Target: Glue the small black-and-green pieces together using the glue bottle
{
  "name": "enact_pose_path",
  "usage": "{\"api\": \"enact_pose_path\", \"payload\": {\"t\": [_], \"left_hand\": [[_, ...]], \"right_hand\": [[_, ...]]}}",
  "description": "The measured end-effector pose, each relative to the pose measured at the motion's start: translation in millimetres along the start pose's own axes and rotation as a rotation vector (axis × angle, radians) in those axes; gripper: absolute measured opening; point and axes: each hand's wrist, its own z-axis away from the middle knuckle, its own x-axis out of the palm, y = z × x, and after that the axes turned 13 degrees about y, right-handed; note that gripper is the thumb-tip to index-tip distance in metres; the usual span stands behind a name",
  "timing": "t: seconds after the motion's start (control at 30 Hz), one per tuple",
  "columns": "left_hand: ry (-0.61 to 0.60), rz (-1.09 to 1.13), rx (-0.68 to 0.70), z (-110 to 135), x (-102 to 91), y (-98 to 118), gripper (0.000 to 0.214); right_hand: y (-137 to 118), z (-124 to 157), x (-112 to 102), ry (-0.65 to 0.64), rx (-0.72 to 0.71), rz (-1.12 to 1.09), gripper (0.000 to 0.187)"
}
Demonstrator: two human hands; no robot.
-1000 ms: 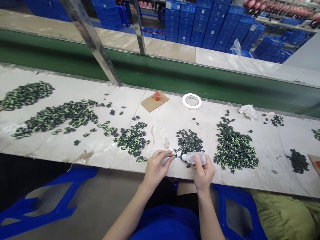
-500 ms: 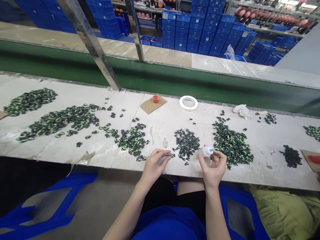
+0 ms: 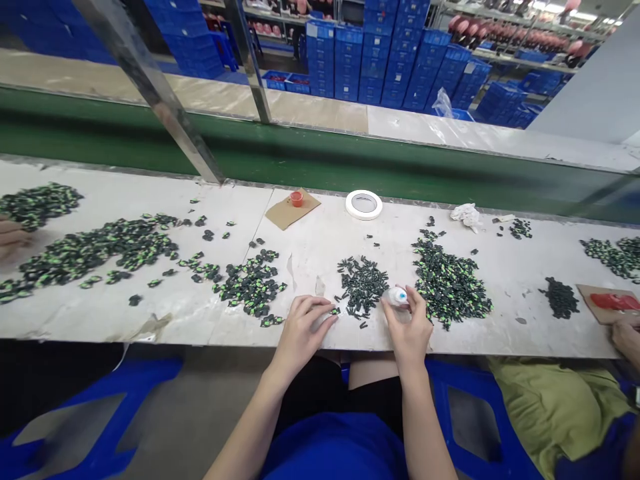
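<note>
My left hand (image 3: 303, 331) is closed at the table's front edge, thumb and fingers pinching a small black-and-green part (image 3: 335, 311). Between the fingers of my right hand (image 3: 411, 328) is a small white squeeze bottle (image 3: 397, 297), its blue tip pointing up toward me. A pile of little black pieces (image 3: 364, 283) lies between my hands, just beyond them. Beside my right hand spreads a larger heap of black-and-green parts (image 3: 453, 283). Another heap of black-and-green parts (image 3: 251, 285) sits left of my left hand.
A tape roll (image 3: 364, 205) and a red cup (image 3: 297, 199) on cardboard (image 3: 283, 215) lie farther back. Crumpled tissue (image 3: 466, 215) is at the back right. Co-workers' hands show at the left edge (image 3: 13, 237) and right edge (image 3: 627, 339). A metal post (image 3: 165, 107) rises behind the table.
The view has shifted to the right. My right hand has turned the bottle so its tip faces more toward me. Co-workers' hands have come into view at both edges.
</note>
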Motion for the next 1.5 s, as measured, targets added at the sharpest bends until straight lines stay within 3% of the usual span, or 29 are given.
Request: {"api": "enact_pose_path", "payload": {"t": [0.27,0.4,0.5,0.57,0.63,0.67,0.73,0.8,0.87,1.07,1.3,1.5], "left_hand": [[0.013,0.005,0.0,-0.5,-1.1,1.0,0.01],[0.011,0.022,-0.018,-1.1,-0.7,1.3,0.01],[0.01,0.039,-0.04,-1.2,-0.4,1.4,0.009],[0.007,0.051,-0.059,-1.1,-0.1,1.5,0.009],[0.001,0.059,-0.078,-0.9,0.3,1.3,0.009],[-0.003,0.062,-0.086,-0.8,0.6,1.1,0.009],[-0.012,0.068,-0.096,-0.6,1.3,0.6,0.009],[-0.023,0.073,-0.102,-0.5,1.9,0.6,0.008],[-0.037,0.079,-0.115,-0.6,2.1,1.1,0.007],[-0.08,0.13,-0.173,-0.7,0.1,3.2,0.012],[-0.054,0.142,-0.245,-0.1,-0.3,4.8,0.012],[-0.033,0.241,-0.262,-2.4,-5.9,20.2,0.019]], "right_hand": [[-3.4,8.5,-8.9,0.18,-0.079,0.118,0.043],[-1.0,9.2,-10.2,0.13,-0.057,0.153,0.046],[-1.2,13.5,-14.3,0.136,-0.096,0.115,0.061],[-2.9,18.8,-21.0,0.229,-0.205,0.091,0.071],[-5.6,24.3,-28.8,0.267,-0.348,0.059,0.059],[-7.1,26.5,-32.2,0.213,-0.405,0.042,0.045],[-10.2,29.1,-36.1,-0.02,-0.451,0.007,0.019],[-13.0,29.6,-36.1,-0.245,-0.423,-0.012,0.013],[-15.4,29.8,-33.3,-0.328,-0.374,-0.013,0.017],[-21.8,38.5,-22.7,-0.295,-0.279,0.084,0.021],[-27.8,50.6,-7.5,-0.211,-0.271,0.188,0.032],[-44.0,49.6,-12.0,-0.227,-0.044,-0.108,0.022]]}}
